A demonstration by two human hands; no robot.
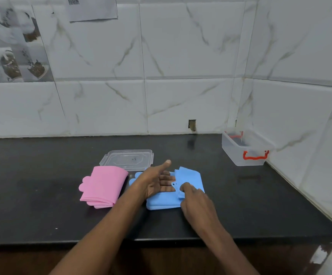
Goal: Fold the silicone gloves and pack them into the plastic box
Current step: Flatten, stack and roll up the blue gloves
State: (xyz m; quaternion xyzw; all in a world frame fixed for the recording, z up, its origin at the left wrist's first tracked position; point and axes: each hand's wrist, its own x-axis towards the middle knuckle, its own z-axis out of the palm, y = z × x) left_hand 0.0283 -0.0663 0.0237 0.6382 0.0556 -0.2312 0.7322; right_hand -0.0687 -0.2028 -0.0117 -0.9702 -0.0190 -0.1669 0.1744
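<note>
A blue silicone glove (190, 179) lies partly folded in the middle of the black counter (42, 195). My left hand (157, 181) lies on it with straight fingers, edge down, thumb raised. My right hand (192, 197) pinches the glove's folded-over flap at its near right side. To the left lies a pink silicone glove (103, 185), folded, its finger tips showing at the left edge. The clear plastic box (244, 147) with red handles stands open at the back right corner. Its clear lid (127, 159) lies flat behind the gloves.
Marble-look tiled walls close off the counter at the back and on the right. A small hole (192, 125) shows in the back wall. The counter's front edge (121, 242) runs below my forearms. A paper sheet (92, 7) hangs on the wall.
</note>
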